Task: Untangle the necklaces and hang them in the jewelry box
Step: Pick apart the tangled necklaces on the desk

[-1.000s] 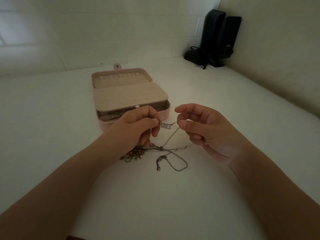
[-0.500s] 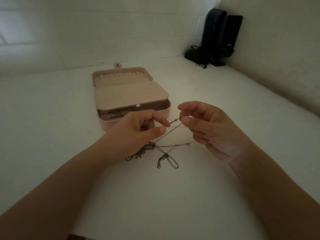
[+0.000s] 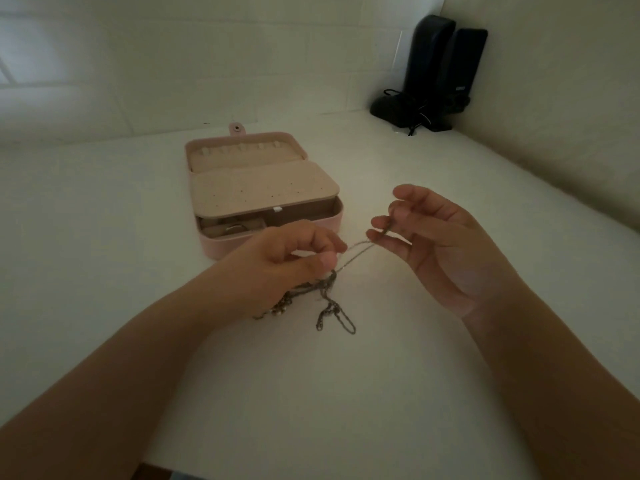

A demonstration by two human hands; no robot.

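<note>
Black speakers (image 3: 440,67) in far corner

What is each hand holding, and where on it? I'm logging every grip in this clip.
Both hold one thin chain of the tangled necklaces: the right hand pinches its free end, the left hand pinches it just above the knot.
</note>
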